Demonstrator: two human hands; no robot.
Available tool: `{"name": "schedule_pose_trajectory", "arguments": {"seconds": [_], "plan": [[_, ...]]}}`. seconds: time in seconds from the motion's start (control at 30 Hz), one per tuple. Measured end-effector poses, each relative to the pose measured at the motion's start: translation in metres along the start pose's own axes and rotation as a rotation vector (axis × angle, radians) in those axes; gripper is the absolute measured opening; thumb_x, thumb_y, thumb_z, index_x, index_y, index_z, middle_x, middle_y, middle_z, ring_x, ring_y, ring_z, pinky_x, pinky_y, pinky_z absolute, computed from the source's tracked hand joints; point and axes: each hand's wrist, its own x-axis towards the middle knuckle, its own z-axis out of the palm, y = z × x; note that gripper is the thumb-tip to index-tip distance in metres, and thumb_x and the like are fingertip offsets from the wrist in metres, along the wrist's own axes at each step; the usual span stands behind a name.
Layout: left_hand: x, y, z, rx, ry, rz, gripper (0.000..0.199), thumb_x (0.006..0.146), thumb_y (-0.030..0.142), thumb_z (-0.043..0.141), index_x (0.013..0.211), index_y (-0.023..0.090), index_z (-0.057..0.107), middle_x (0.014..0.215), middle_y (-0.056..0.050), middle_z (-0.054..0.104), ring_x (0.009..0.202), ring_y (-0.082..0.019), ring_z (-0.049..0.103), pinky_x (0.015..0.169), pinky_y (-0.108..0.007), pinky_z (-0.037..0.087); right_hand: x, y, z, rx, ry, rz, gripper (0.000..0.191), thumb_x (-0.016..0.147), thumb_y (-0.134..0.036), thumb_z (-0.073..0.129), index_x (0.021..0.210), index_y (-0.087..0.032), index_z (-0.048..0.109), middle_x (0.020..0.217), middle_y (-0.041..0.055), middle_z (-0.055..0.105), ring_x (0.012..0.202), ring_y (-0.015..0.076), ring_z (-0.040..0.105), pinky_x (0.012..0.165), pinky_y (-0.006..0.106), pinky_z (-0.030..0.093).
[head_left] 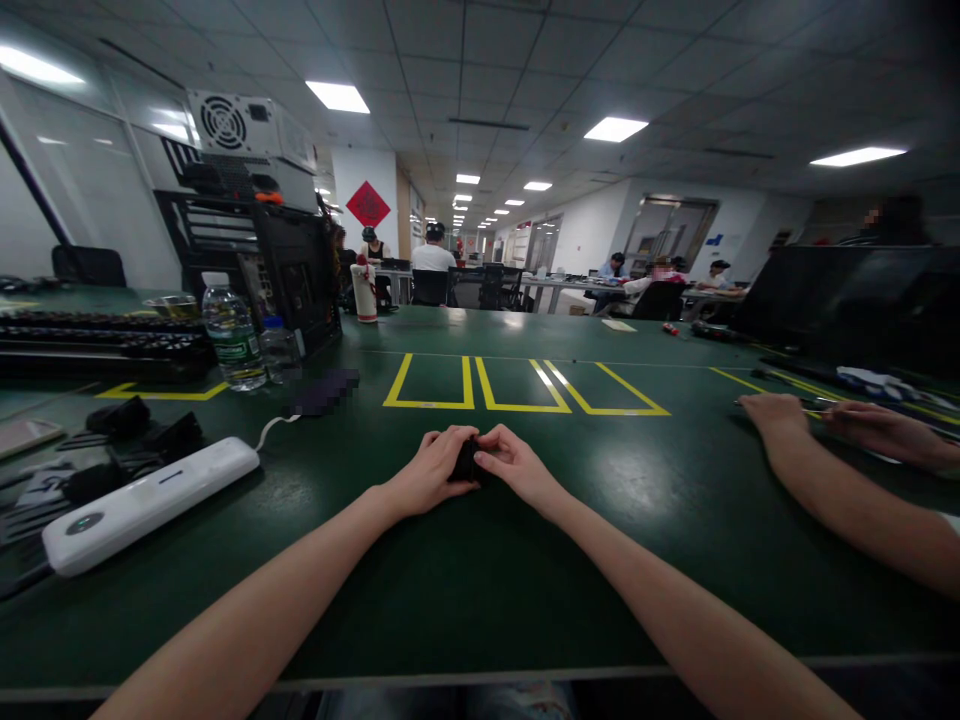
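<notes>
A small black object (466, 460) is between my two hands, just above or on the green table (480, 570); its details are mostly covered by fingers. My left hand (435, 468) wraps round it from the left, thumb below and fingers over the top. From the right, my right hand (516, 462) pinches at its edge with thumb and forefinger. Both hands are in front of three yellow tape outlines (525, 408) on the tabletop.
At left lie a white power strip (157, 500), black adapters (120, 418), water bottles (231, 335) and a computer case (289, 265). A co-worker's hands (780, 415) hold a thin tool at right. A monitor (840, 305) stands behind them.
</notes>
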Motion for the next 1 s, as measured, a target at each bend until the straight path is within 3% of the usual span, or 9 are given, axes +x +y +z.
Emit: {"name": "schedule_pose_trajectory", "arguments": {"seconds": [0.2, 0.37, 0.53, 0.7, 0.87, 1.0], "plan": [[0.0007, 0.0003, 0.0006, -0.012, 0.002, 0.002, 0.061, 0.070, 0.029, 0.060, 0.119, 0.024, 0.023, 0.115, -0.007, 0.042, 0.108, -0.021, 0.041, 0.093, -0.042, 0.027, -0.0014, -0.0038, -0.0001, -0.060, 0.016, 0.073, 0.029, 0.070, -0.034, 0.056, 0.092, -0.018, 0.047, 0.095, 0.0036, 0.052, 0.088, 0.0156, 0.054, 0.080, 0.036, 0.043], [0.0004, 0.0030, -0.0021, -0.011, -0.021, 0.006, 0.058, 0.072, 0.030, 0.057, 0.119, 0.024, 0.023, 0.113, -0.007, 0.044, 0.107, -0.022, 0.042, 0.092, -0.042, 0.027, -0.0031, -0.0008, -0.0010, 0.020, -0.055, 0.003, 0.033, 0.063, -0.026, 0.065, 0.088, -0.020, 0.044, 0.093, -0.0001, 0.052, 0.091, 0.0150, 0.054, 0.083, 0.034, 0.042], [0.0005, 0.0023, -0.0013, -0.009, -0.010, 0.006, 0.060, 0.071, 0.030, 0.058, 0.119, 0.024, 0.023, 0.115, -0.007, 0.043, 0.109, -0.022, 0.041, 0.093, -0.042, 0.026, -0.0011, 0.0004, -0.0017, -0.005, -0.017, -0.008, 0.022, 0.069, -0.031, 0.058, 0.085, -0.020, 0.047, 0.089, -0.0001, 0.052, 0.085, 0.0135, 0.054, 0.080, 0.033, 0.043], [0.0003, 0.0006, 0.0002, -0.015, -0.005, 0.018, 0.059, 0.072, 0.030, 0.058, 0.119, 0.023, 0.023, 0.115, -0.007, 0.042, 0.109, -0.022, 0.040, 0.093, -0.041, 0.026, -0.0013, -0.0044, -0.0002, -0.060, 0.019, 0.060, 0.026, 0.070, -0.031, 0.057, 0.091, -0.019, 0.047, 0.091, 0.0023, 0.053, 0.086, 0.0150, 0.054, 0.080, 0.036, 0.043], [-0.0002, -0.0018, 0.0013, -0.016, -0.008, 0.017, 0.058, 0.072, 0.029, 0.058, 0.119, 0.023, 0.024, 0.114, -0.007, 0.043, 0.108, -0.022, 0.041, 0.093, -0.042, 0.025, -0.0044, -0.0054, -0.0019, 0.005, -0.068, 0.044, 0.029, 0.065, -0.025, 0.062, 0.089, -0.019, 0.045, 0.097, 0.0015, 0.050, 0.093, 0.0157, 0.053, 0.084, 0.036, 0.043], [0.0000, -0.0009, 0.0006, -0.016, -0.009, 0.015, 0.058, 0.072, 0.030, 0.057, 0.119, 0.023, 0.024, 0.114, -0.007, 0.043, 0.108, -0.022, 0.041, 0.093, -0.042, 0.026, -0.0051, -0.0034, -0.0032, -0.005, -0.060, 0.031, 0.031, 0.065, -0.027, 0.063, 0.088, -0.021, 0.044, 0.098, 0.0012, 0.049, 0.092, 0.0155, 0.053, 0.083, 0.037, 0.043]]}}
